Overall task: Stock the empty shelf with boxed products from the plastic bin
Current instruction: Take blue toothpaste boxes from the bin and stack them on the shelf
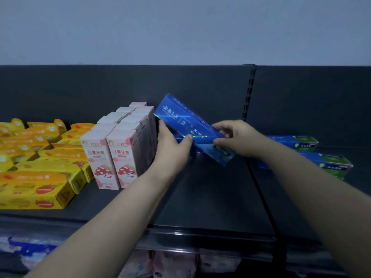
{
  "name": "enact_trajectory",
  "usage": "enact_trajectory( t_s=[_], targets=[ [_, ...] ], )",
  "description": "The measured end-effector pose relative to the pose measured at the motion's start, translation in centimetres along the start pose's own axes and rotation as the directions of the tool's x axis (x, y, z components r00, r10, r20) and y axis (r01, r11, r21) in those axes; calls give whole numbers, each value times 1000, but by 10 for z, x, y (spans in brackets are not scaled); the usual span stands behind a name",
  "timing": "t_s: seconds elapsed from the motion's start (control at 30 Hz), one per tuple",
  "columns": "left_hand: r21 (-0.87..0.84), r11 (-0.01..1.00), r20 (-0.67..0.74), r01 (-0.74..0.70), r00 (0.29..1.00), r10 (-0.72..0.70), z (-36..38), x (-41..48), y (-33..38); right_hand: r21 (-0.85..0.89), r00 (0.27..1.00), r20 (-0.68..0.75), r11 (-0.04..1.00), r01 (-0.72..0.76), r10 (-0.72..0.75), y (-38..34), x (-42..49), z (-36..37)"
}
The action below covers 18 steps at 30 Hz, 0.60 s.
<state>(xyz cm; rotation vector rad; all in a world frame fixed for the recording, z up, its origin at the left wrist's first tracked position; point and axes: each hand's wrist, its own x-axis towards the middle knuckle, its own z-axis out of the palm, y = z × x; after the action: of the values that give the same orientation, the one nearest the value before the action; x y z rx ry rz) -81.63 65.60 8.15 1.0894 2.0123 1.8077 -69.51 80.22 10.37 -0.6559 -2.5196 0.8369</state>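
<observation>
Far out to the left of both hands, yellow boxes [36, 177] lie flat in stacks. Nearer in come the pink boxes [120, 149], standing upright in tight rows. The left hand [172, 145] is flat against the right side of that pink block, its fingers [161, 127] straight and pressed together along the cardboard, thumb stretched out to the right so that its tip meets the lower edge of the blue box [192, 127]. That box is the one in play: it sits between the two hands, tilted, far end raised toward the back panel and near end dipping toward me, off the shelf [210, 197]. The right hand [239, 137] has the near end, fingers [226, 127] curled over the top and thumb underneath, a firm pinch. Beyond those right fingertips, blue-and-green boxes [301, 143] lie flat on the next bay. The plastic bin is not in sight. So I read this as the placing step, one box mid-delivery, with plenty of bare shelf just below the fingers. Next, I'd say, the box needs levelling and sliding in just beside the left palm, flush against the pink row. The left hand works as the guide, and the right lets go only once the box sits flat.
</observation>
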Motion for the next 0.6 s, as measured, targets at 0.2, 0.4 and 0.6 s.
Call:
enact_trajectory(
  t_s=[0.2,0.4,0.6],
  targets=[
    [444,853,15,-273,955,297,-12,-29,-10,-358,997,77,934,18,10,8,3,-2],
    [460,793,266,-401,914,307,7,-33,-9,-364,993,-99,931,20,-60,17,-27,6],
    [313,713,541,-627,735,409,66,-61,16,-468,908,-418,862,-197,-20,30,-134,-27]
  ],
)
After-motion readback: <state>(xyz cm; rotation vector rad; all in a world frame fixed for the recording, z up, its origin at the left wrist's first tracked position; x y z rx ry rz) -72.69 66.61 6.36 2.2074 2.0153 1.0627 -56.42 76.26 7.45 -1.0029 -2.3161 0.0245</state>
